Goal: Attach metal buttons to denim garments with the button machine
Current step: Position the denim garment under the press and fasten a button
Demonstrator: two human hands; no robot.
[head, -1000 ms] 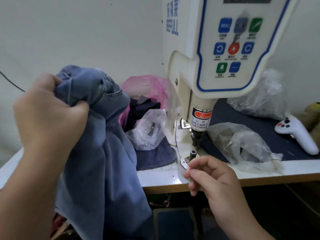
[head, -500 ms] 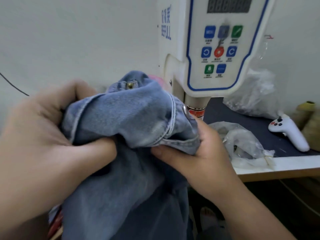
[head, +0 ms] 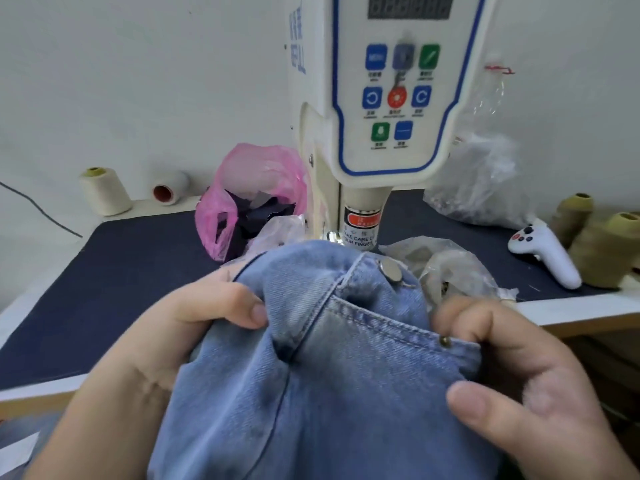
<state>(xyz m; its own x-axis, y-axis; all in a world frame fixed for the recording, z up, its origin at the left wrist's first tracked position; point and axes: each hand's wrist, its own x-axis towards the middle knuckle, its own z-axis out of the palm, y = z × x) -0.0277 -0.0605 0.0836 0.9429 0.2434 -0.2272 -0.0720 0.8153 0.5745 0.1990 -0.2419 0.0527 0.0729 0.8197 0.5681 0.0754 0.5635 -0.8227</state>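
Jeans [head: 329, 393] hang bunched over the table's front edge below the button machine [head: 381, 98], gripped by left hand [head: 194, 327] and right hand [head: 519, 382]. Fingers apparently near the press risk pinching; bunched cloth could misplace the button [head: 390, 269].

I'm looking at a garment workshop: button machine [head: 388, 98] at twelve o'clock, thread cones [head: 104, 192] at ten, bagged scraps [head: 249, 199] on the worktable [head: 104, 289].

The denim [head: 346, 358] hides the machine's [head: 391, 98] pressing point. Its display is cut off at the top edge. Button labels are unreadably small.
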